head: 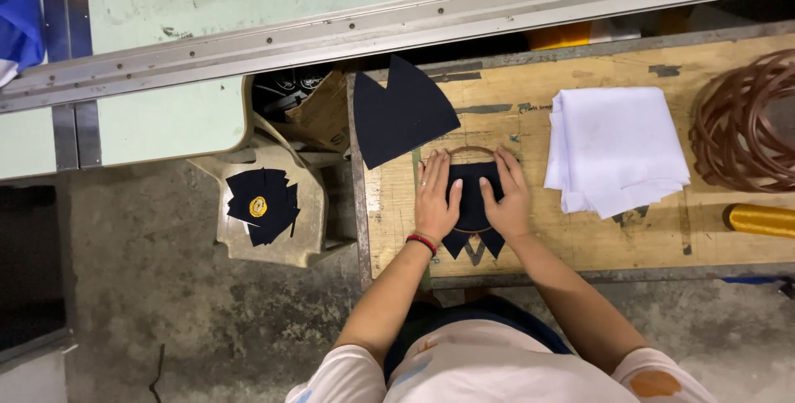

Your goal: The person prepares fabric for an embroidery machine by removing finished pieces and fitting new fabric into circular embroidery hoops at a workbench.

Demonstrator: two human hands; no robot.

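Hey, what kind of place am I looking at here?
Likely a small garment or embroidery workshop: both hands press dark fabric pieces into a hoop on a worn wooden workbench, beside stacked white cloth and brown hoops.

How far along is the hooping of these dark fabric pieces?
Seemingly done: badge-bearing dark pieces piled on the stool. In hand: left hand and right hand press dark fabric into a brown ring. Seemingly left: the dark stack, white cloths and spare rings.
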